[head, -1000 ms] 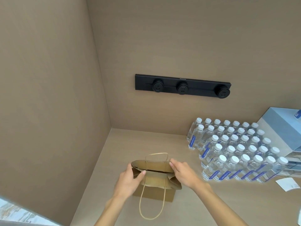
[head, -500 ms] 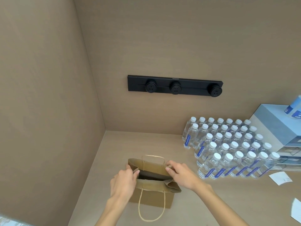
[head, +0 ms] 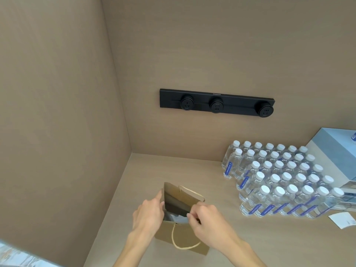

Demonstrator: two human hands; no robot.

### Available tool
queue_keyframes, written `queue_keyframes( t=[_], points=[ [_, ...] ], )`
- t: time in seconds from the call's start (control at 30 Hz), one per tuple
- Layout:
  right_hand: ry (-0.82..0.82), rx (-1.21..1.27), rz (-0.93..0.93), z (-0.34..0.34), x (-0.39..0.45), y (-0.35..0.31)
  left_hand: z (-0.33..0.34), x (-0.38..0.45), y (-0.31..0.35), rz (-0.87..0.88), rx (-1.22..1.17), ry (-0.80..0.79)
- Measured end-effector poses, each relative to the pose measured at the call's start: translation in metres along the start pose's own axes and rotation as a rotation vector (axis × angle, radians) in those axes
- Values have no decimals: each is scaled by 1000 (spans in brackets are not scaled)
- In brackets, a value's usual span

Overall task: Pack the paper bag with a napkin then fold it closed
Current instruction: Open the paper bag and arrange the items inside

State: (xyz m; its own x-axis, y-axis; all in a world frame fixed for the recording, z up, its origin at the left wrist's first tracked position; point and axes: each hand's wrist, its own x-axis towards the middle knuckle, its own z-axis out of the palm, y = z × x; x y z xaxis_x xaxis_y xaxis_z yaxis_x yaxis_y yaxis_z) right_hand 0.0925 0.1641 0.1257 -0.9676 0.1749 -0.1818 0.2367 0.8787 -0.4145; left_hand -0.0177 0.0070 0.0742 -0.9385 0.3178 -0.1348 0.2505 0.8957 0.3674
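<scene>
A brown paper bag with twine handles stands upright on the counter near the left wall, its mouth open. A white napkin lies inside it, partly seen through the mouth. My left hand grips the left edge of the bag's mouth. My right hand pinches the right side of the mouth at the rim. The near handle hangs down the bag's front face.
Several rows of water bottles stand to the right of the bag. A pale blue box sits behind them. A white paper slip lies at the right edge. A black socket rail is on the back wall.
The bag's mouth has been pulled wider and the napkin inside now shows. Both hands have shifted slightly along the rim, and the view has tilted a little.
</scene>
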Motion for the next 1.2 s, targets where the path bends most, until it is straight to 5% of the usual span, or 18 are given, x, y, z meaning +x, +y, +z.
queue_keyframes(
  t=[0.37,0.73,1.03,1.2],
  points=[
    [-581,-216,245,30,68,-1,-2,-11,11,-39,115,-131],
    [-534,-248,457,52,69,14,-7,-12,28,-167,221,-301],
    [-631,-260,368,57,66,29,9,-11,42,-114,131,-146],
    [-696,-274,338,49,61,49,13,-11,31,-131,37,-204]
  ],
)
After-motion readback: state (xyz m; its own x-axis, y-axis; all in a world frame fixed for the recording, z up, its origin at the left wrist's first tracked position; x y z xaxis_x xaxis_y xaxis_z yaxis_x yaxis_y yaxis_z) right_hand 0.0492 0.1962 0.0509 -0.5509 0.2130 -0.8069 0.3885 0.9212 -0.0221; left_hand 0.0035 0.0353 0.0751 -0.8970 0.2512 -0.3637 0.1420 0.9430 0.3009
